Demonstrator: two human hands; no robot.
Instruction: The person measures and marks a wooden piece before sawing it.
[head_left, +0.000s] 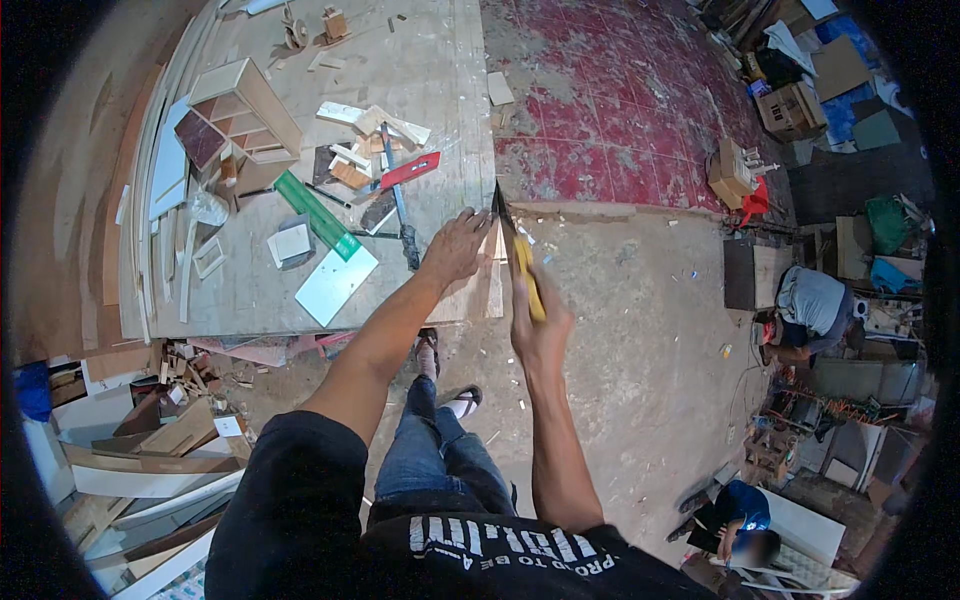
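My right hand (543,325) is closed around the yellow handle of a handsaw (528,275). The saw's dark, tapering blade points away from me along the table's right edge. At that same edge, my left hand (457,246) bears down on a light piece of wood (495,243), its fingers bent over it right beside the blade. The hand covers part of the wood, so how deep the blade sits in it cannot be made out. To the left lie a green straight tool (318,215), a white board (337,286) and a red flat tool (410,171).
A small wooden shelf unit (245,110) and several offcuts (375,125) lie on the worktable (420,60). Boards and scraps (150,450) are piled at the lower left. Two other people, one in grey (812,300) and one in blue (745,505), crouch at the right among clutter.
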